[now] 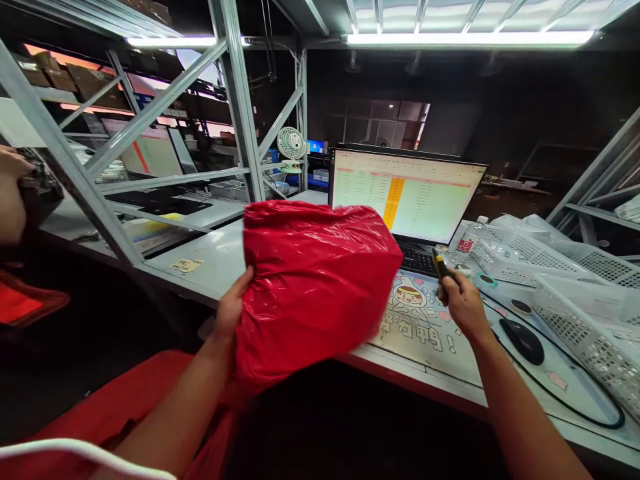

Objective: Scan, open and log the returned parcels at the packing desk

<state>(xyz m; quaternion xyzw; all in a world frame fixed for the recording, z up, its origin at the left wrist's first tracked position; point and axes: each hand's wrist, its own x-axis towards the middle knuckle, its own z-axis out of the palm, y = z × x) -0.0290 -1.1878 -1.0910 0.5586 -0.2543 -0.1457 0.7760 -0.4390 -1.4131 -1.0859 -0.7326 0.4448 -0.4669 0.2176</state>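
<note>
1. The left hand (pixel 230 313) pinches the bag's 9 o'clock edge, thumb on the near face; its other fingers are mostly hidden behind.
2. The right hand (pixel 465 303) has its fingers curled round a black-and-yellow utility knife (pixel 441 268), the tip pointing to about 11 o'clock. Whether a blade is out, I cannot tell.
3. The red plastic bag (pixel 317 293) is held up at the centre of view, clear of the desk top, with the knife at its 3 o'clock. Its film looks thin, glossy and creased, so I judge it soft and slippery – and fairly light, as 1 hand carries it. The contents are hidden; fragility is unknown.
4. The gathered film at 9 o'clock seems the surest hold; a second could cup the 6 o'clock edge against sagging. The knife should handle stiff and light – best held by its handle.
5. Farther out, the monitor (pixel 445 197) stands at the bag's 1 o'clock, and the mouse (pixel 523 340) lies at 4 o'clock from the right hand, on the desk mat (pixel 425 340).
</note>
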